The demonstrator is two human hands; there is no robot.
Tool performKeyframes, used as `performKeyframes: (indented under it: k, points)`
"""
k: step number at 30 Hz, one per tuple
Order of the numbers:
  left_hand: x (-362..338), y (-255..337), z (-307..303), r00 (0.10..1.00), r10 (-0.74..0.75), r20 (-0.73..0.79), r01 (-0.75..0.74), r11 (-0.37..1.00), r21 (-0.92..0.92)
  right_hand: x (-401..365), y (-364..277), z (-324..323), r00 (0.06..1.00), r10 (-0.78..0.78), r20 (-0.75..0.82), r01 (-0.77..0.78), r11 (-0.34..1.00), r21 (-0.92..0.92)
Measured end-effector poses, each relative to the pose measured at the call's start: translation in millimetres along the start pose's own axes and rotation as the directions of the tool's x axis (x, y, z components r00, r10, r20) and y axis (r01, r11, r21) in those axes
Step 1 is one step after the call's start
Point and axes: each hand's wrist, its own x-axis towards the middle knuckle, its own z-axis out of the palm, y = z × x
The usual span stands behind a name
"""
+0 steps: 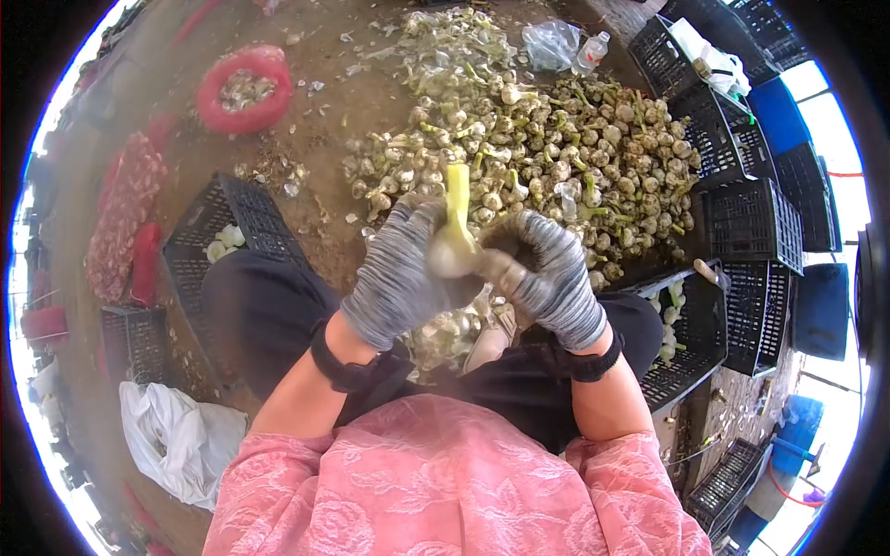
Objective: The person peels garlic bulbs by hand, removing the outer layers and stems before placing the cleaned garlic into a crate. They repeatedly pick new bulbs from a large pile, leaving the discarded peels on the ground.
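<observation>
Between my two gloved hands is a garlic bulb [451,252] with a thick, pale green stem pointing up. My left hand [399,269], in a grey striped knit glove, is closed around the bulb's left side. On the other side, my right hand [553,283] has curled fingers, and its thumb and fingertips pinch at the bulb's lower right; motion blurs the tips. A large heap of untrimmed garlic [593,157] lies on the ground just beyond my hands. Loose garlic skins [445,338] lie below them, between my legs.
A black crate [232,218] by my left knee holds some white peeled bulbs; another crate [686,324] stands by my right knee with trimmed garlic. Stacked crates [756,218] line the right side. Red mesh bags [243,88], a white sack [181,445] and a plastic bottle [591,53] lie around.
</observation>
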Motion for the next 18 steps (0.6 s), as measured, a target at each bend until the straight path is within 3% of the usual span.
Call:
performKeyframes:
  k: [1,2,3,4,5,6,7,8,10,12,13,14,15,16,18]
  points:
    - [2,4,-1,1.0,-0.001,0.0,0.001,1.0,0.0,1,-3,2,1.0,0.0,0.001,0.0,1.0,0.0]
    - [6,11,-3,0.968,0.25,-0.038,-0.237,0.95,0.204,2,-5,4,0.998,-0.067,-0.014,0.065,0.989,-0.132]
    - [8,14,-3,0.874,0.486,-0.022,-0.437,0.804,0.402,2,-6,6,0.991,-0.136,-0.021,0.126,0.957,-0.262]
    - [6,12,-1,0.874,0.486,-0.021,-0.438,0.804,0.402,1,-3,6,0.991,-0.135,-0.022,0.125,0.957,-0.262]
    - [2,9,2,0.961,0.255,-0.107,-0.244,0.964,0.105,1,3,6,0.998,-0.059,-0.029,0.055,0.991,-0.118]
    - [-2,5,6,0.994,-0.005,-0.111,-0.019,0.977,-0.212,1,6,4,1.0,0.017,-0.026,-0.016,0.999,0.028]
    - [-4,4,11,0.991,-0.127,-0.033,0.08,0.787,-0.612,-1,3,0,0.984,0.166,0.067,-0.179,0.943,0.281]
    - [-5,3,10,0.992,-0.125,-0.033,0.078,0.787,-0.613,-1,3,0,0.984,0.166,0.065,-0.177,0.943,0.28]
    - [-7,5,-1,0.967,-0.225,0.119,0.23,0.572,-0.787,0,4,3,0.955,0.26,0.144,-0.276,0.597,0.753]
    - [-9,0,-3,0.958,-0.263,0.111,0.249,0.58,-0.775,1,3,1,0.944,0.276,0.181,-0.305,0.521,0.797]
    - [-9,0,-4,0.946,-0.211,0.248,0.289,0.19,-0.938,0,3,1,0.949,0.253,0.191,-0.288,0.439,0.851]
    - [-9,-1,-4,0.931,-0.104,0.351,0.32,-0.231,-0.919,0,4,0,0.953,0.228,0.197,-0.27,0.351,0.897]
    - [-9,-1,-6,0.931,-0.103,0.349,0.32,-0.229,-0.92,-1,8,-3,0.988,-0.155,0.003,0.139,0.893,0.428]
    - [-10,-2,-7,0.926,-0.132,0.354,0.33,-0.172,-0.928,-1,14,-5,0.987,-0.158,0.004,0.141,0.892,0.428]
    - [-10,-3,-9,0.914,-0.185,0.361,0.356,-0.058,-0.933,2,19,-7,0.989,0.1,0.111,-0.149,0.742,0.654]
